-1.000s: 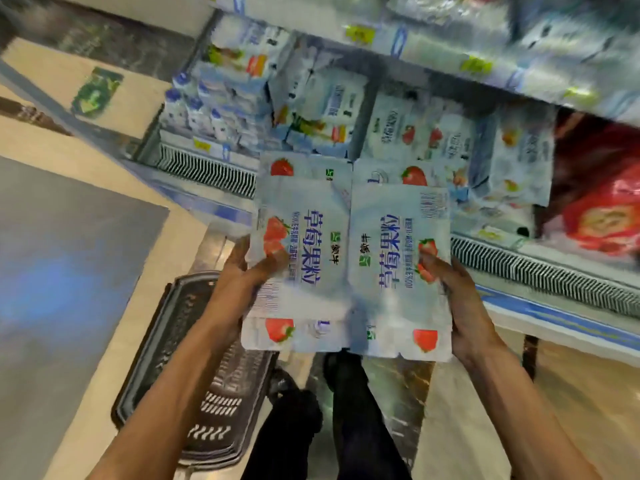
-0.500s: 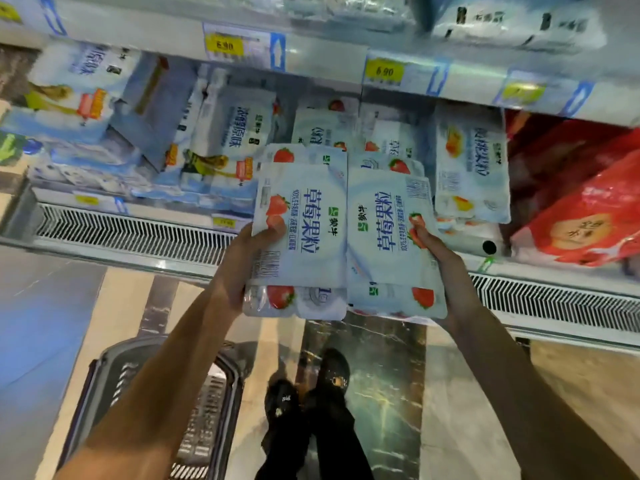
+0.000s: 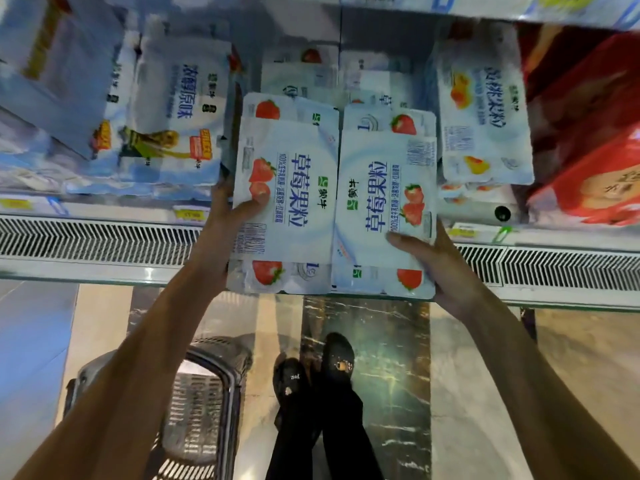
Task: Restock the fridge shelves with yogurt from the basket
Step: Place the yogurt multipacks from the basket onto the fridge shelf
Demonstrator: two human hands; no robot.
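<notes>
Two white strawberry yogurt multipacks sit side by side in front of the fridge shelf (image 3: 104,216). My left hand (image 3: 225,216) grips the left strawberry pack (image 3: 287,188) at its left edge, thumb on top. The right strawberry pack (image 3: 384,202) is gripped at its lower right corner by my right hand (image 3: 440,265). Their far ends reach over the shelf edge, in front of more strawberry packs (image 3: 301,74) stacked behind. The dark basket (image 3: 207,403) stands on the floor at lower left, partly hidden by my left arm.
Plain yogurt packs (image 3: 180,109) fill the shelf to the left and a yellow-fruit pack (image 3: 481,109) stands right of the gap. Red packages (image 3: 588,140) lie at far right. A vent grille (image 3: 90,240) runs along the fridge front. My black shoes (image 3: 315,372) stand on the tiled floor.
Both hands have lifted the two packs up and forward from over the basket to the shelf's front edge. The view has closed in on the shelf.
</notes>
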